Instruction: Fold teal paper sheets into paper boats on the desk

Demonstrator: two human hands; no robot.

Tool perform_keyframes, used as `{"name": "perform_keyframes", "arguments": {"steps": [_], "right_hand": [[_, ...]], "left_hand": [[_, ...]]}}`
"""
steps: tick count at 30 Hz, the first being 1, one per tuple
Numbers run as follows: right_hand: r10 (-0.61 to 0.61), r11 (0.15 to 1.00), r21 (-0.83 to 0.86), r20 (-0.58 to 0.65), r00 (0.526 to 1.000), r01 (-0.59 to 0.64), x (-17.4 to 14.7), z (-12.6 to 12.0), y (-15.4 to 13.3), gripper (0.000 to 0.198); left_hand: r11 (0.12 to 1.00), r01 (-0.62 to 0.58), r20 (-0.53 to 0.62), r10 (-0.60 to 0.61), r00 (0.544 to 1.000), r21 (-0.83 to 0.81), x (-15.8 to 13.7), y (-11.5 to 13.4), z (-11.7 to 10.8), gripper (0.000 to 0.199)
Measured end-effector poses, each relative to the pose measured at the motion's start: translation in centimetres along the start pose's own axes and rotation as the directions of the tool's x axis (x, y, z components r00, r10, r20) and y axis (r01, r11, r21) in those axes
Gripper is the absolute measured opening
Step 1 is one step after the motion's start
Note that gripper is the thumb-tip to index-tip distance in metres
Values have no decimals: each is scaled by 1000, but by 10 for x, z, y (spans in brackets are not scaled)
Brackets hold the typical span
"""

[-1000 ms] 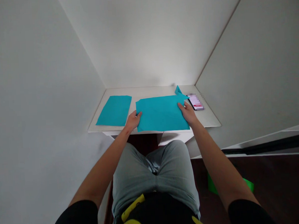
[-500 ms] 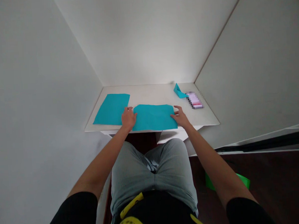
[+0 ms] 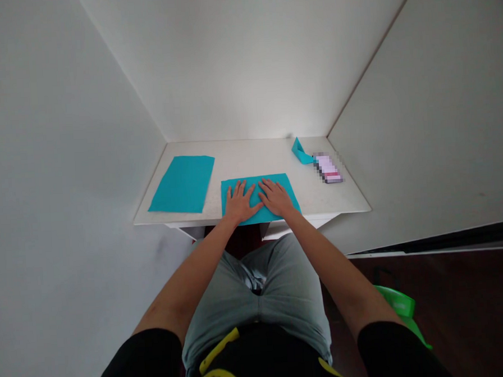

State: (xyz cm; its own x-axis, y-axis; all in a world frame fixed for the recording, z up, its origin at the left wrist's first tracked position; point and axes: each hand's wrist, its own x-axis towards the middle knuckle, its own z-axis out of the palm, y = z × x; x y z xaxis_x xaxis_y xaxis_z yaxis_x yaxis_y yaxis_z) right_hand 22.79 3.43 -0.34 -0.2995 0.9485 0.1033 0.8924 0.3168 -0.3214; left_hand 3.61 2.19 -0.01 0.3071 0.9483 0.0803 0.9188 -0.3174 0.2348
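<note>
A blue sheet of paper (image 3: 282, 181) lies at the front edge of the white table, its near side slightly over the edge. My left hand (image 3: 240, 205) presses flat on its left half, fingers spread. On the right half rests my right hand (image 3: 275, 197), also flat with fingers apart, the two hands nearly meeting in the middle. Both hide part of the sheet. To the left lies a second blue sheet (image 3: 184, 183), untouched. A folded blue paper piece, boat-like in shape (image 3: 301, 152), sits at the back right.
The narrow white table (image 3: 250, 156) is boxed in by walls on the left, back and right. A phone (image 3: 327, 167), its screen blurred, lies beside the folded paper. On the dark floor at lower right stands a green plastic object (image 3: 396, 302), partly behind my arm.
Both hands have moved inward from the sheet's side edges to lie flat on top of it. The sheet now lies flatter, with straighter edges.
</note>
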Motion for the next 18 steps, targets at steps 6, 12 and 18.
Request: {"name": "perform_keyframes", "arguments": {"steps": [6, 12, 18], "right_hand": [[12, 1000, 24, 22, 1000, -12, 8, -6, 53, 74], [-6, 1000, 29, 21, 1000, 6, 16, -13, 82, 68], [16, 998, -61, -117, 993, -24, 29, -21, 84, 68]], "left_hand": [[994, 65, -29, -68, 997, -88, 7, -43, -4, 89], [996, 66, -15, -67, 998, -59, -7, -49, -7, 101], [999, -24, 64, 22, 998, 22, -44, -47, -17, 111]]}}
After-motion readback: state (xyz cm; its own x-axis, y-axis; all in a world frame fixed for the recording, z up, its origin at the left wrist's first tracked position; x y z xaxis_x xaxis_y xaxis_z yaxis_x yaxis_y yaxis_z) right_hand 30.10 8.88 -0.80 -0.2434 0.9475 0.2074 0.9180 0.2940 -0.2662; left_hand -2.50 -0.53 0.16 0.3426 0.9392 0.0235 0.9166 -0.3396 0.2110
